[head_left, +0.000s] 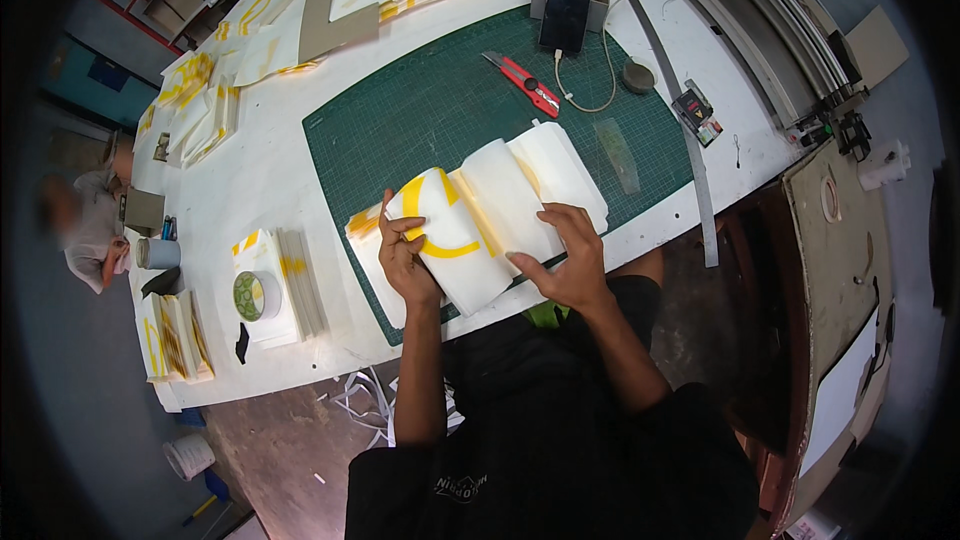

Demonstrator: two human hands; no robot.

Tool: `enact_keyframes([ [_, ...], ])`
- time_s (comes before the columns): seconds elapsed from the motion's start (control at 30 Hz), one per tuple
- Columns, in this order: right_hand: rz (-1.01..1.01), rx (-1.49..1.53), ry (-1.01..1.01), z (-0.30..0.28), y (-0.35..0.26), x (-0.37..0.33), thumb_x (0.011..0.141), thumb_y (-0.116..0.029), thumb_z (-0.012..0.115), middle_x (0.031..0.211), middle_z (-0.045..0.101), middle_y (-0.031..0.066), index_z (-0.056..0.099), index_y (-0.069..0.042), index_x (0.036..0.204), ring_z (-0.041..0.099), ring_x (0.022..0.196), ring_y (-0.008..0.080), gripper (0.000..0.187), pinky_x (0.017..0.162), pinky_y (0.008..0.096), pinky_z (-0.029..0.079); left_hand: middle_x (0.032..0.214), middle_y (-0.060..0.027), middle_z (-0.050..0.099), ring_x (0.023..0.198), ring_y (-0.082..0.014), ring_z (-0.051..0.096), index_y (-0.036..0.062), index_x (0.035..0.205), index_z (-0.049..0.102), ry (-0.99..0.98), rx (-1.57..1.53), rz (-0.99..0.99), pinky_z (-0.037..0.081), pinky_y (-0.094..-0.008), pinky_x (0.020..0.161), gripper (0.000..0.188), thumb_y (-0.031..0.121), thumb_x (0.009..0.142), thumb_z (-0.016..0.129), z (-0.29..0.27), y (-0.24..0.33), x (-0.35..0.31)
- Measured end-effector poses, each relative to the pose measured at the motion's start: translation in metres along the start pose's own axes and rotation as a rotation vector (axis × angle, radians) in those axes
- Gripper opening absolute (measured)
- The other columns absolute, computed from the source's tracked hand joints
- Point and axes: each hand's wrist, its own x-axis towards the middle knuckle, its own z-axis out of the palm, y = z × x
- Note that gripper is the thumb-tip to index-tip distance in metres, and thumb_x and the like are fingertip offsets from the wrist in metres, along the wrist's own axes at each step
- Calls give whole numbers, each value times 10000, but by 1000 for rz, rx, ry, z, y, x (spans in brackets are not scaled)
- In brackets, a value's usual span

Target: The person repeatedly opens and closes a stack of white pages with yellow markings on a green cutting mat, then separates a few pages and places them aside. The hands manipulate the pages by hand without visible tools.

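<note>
White sheets with yellow print [440, 205] lie folded and overlapping in front of me on a green cutting mat [360, 140]. My left hand [410, 265] holds the curved left edge of the printed sheet, its fingers bent over the paper and the index finger raised. On the right, my right hand [568, 260] rests on the plainer white sheets [500, 190], thumb and fingers apart. Beyond the sheets lies a red utility knife [525, 85]. A clear plastic strip [617, 155] is to their right.
A phone [566, 8] with a cable stands at the mat's far edge. A long metal ruler [690, 130] lies on the right. Paper stacks [285, 290] and a tape roll [256, 295] are on the left. Another person [95, 220] is at far left.
</note>
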Motion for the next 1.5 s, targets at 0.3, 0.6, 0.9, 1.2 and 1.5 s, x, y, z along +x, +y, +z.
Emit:
enact_keyframes([
  [0.3,-35,121,164,24,-33,-7,824,45,761,1002,723,171,684,34,1078,708,934,320,266,814,383,561,1629,-321,275,1552,-438,235,43,873,745,-77,495,159,215,-532,1227,134,172,845,725,19,10,-6],
  [0.6,32,-178,270,6,2,-8,836,-93,810,1070,691,186,666,29,1090,646,1017,368,317,926,460,478,1633,-316,265,1530,-451,263,27,1131,652,-98,510,137,219,-534,1224,304,170,872,723,17,5,-7],
  [0.9,207,-667,85,-6,34,-11,958,-291,699,1407,524,261,707,54,1195,468,1312,417,419,1042,593,348,1641,-261,282,1527,-411,286,37,1417,541,21,306,65,234,-525,1236,585,66,838,620,28,9,-8],
  [1.2,-2,211,-11,-7,-4,-12,867,-178,795,1439,529,259,713,-28,1084,521,1318,443,277,1107,521,345,1652,-247,276,1522,-419,295,57,1170,726,-59,495,125,259,-513,1223,364,89,824,615,21,12,-8],
  [1.5,70,124,35,4,10,-15,890,-49,731,1307,604,234,570,3,1275,581,1210,409,420,1052,488,436,1656,-250,272,1547,-434,247,72,1152,746,-53,539,137,197,-537,1246,356,105,815,633,22,11,-8],
])
